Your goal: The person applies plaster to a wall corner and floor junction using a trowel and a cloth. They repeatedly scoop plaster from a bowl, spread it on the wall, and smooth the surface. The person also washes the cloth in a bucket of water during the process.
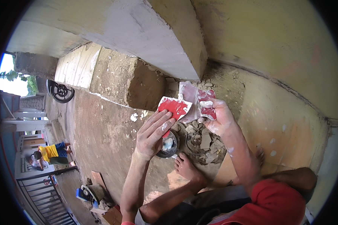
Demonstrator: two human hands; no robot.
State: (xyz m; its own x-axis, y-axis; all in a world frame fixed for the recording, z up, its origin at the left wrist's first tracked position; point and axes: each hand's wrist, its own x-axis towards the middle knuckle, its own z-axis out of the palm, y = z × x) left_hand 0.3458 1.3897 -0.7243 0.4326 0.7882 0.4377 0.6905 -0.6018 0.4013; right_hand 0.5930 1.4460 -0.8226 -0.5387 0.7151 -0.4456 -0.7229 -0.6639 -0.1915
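My left hand (154, 133) grips a flat red putty spreader (175, 107), its fingers laid across the face and its edges smeared with white paste. Close on the right, my right hand (222, 117) is closed on a red and clear plastic piece (189, 93) with white paste on it; its exact kind I cannot make out. The two held things meet or overlap in front of me. White smears mark my right hand and forearm. Below my left fingers stands a small dark tub (169, 145) with whitish and blue matter inside, partly hidden by the hand.
Broken rubble (205, 142) lies in a heap beside the tub, near my bare foot (187, 168). A pale pillar (169, 41) and a rough block (144, 84) stand ahead. At far left are a person in yellow (49, 153), a wheel (62, 92) and a metal railing (45, 195).
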